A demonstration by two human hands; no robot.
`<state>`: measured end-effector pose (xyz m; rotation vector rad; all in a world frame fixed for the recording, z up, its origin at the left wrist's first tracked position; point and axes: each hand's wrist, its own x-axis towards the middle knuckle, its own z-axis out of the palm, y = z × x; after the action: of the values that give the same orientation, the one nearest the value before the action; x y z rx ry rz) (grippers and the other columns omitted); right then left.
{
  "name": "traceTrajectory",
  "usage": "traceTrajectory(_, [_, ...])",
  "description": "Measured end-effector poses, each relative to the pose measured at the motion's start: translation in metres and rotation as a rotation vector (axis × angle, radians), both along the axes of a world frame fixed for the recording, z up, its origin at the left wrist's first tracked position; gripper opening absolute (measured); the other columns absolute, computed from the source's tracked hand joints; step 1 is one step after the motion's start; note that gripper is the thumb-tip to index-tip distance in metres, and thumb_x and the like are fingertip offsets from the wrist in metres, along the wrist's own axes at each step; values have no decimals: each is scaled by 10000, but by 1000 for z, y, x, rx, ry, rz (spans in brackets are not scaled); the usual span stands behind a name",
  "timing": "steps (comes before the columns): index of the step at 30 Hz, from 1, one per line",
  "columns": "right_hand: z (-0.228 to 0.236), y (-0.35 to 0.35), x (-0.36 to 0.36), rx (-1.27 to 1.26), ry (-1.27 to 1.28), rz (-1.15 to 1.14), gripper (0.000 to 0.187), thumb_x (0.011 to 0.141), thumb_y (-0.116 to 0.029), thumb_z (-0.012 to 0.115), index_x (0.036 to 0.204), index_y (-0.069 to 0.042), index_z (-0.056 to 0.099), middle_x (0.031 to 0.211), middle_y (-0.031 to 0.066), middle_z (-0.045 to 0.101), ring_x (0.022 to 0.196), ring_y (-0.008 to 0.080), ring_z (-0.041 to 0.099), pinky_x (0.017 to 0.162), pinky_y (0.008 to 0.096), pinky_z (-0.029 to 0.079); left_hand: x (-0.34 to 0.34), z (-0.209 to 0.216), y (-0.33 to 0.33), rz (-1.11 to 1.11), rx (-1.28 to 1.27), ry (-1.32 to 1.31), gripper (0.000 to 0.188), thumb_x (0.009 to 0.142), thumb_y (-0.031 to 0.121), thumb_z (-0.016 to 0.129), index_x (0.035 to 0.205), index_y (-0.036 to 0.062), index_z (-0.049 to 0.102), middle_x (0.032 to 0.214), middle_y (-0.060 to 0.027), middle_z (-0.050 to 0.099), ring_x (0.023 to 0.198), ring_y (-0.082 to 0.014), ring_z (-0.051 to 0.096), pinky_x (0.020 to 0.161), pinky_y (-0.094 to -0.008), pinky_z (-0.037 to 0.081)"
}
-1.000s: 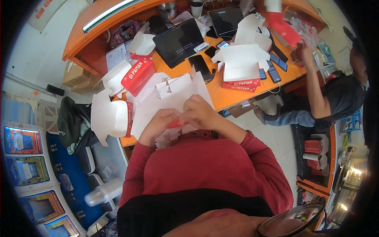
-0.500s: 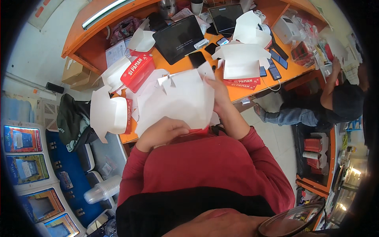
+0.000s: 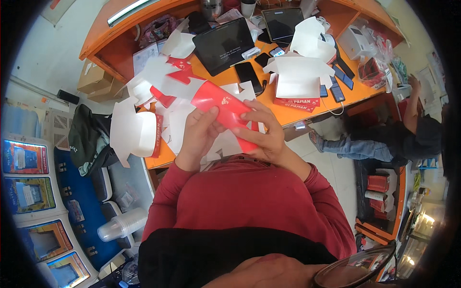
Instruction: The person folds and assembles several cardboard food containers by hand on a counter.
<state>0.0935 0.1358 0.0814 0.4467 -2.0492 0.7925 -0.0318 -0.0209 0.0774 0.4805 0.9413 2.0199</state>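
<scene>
A red-and-white cardboard box blank (image 3: 222, 102) is tilted up in front of my chest, its red printed face turned toward me. My left hand (image 3: 200, 133) pinches its lower edge, thumb on the red face. On the other side my right hand (image 3: 267, 130) is closed around the blank's right end, fingers lying over the red panel. The blank's far end, with white flaps, reaches to the upper left. Under it lie flat white blanks (image 3: 176, 120) on the orange desk (image 3: 205, 68). An opened-out folded box (image 3: 137, 132) stands left of my left hand.
More folded boxes (image 3: 300, 72) sit stacked at the desk's right. Behind are a tablet (image 3: 222, 47), a second tablet (image 3: 283, 24) and several phones (image 3: 248, 76). Clear plastic cups (image 3: 124, 224) lie at lower left. Another person (image 3: 372, 139) is at the right.
The blank has turned from its white inner side to its red face and been raised. My left hand moved up along its edge; my right hand came down onto the red panel.
</scene>
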Motion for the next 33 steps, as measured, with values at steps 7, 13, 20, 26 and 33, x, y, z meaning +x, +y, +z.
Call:
traceTrajectory(7, [-5, -8, -4, -44, -131, -314, 441, 757, -144, 745, 1194, -150, 689, 1193, 143, 563, 1069, 343, 529, 917, 432, 446, 21, -8, 14, 39, -204, 154, 295, 1013, 197, 519, 1040, -58, 665, 992, -117, 699, 853, -145, 680, 804, -268, 542])
traceTrajectory(13, [-16, -21, -6, -83, -268, -338, 411, 900, -158, 598, 1305, -86, 599, 1209, 161, 551, 1039, 321, 509, 905, 395, 426, 21, -54, 5, 100, -163, 280, 255, 1009, 159, 521, 1134, -28, 642, 883, -34, 684, 739, -70, 595, 693, -220, 482])
traceTrajectory(20, [-63, -14, -3, -695, -409, -131, 445, 1008, -202, 418, 1412, -24, 469, 1132, 152, 494, 1009, 256, 494, 886, 359, 415, 24, -44, -24, -1, -420, 415, 245, 1005, 165, 517, 1162, 13, 628, 880, -4, 655, 750, -65, 545, 700, -261, 465])
traceTrajectory(26, [-70, 19, 5, -541, -564, -193, 337, 909, -320, 652, 1201, -156, 693, 927, 48, 467, 853, 173, 474, 740, 275, 411, 33, -73, -45, -196, -534, 461, 267, 1010, 230, 499, 1105, 5, 608, 885, -45, 665, 825, -105, 587, 749, -281, 465])
traceTrajectory(33, [-45, 19, 10, -170, -621, -67, 361, 717, -187, 809, 1069, -136, 748, 801, 16, 465, 715, 156, 482, 609, 281, 404, 32, -84, -40, -225, -635, 671, 284, 997, 259, 486, 1124, 19, 569, 874, -200, 650, 821, -338, 632, 761, -388, 467])
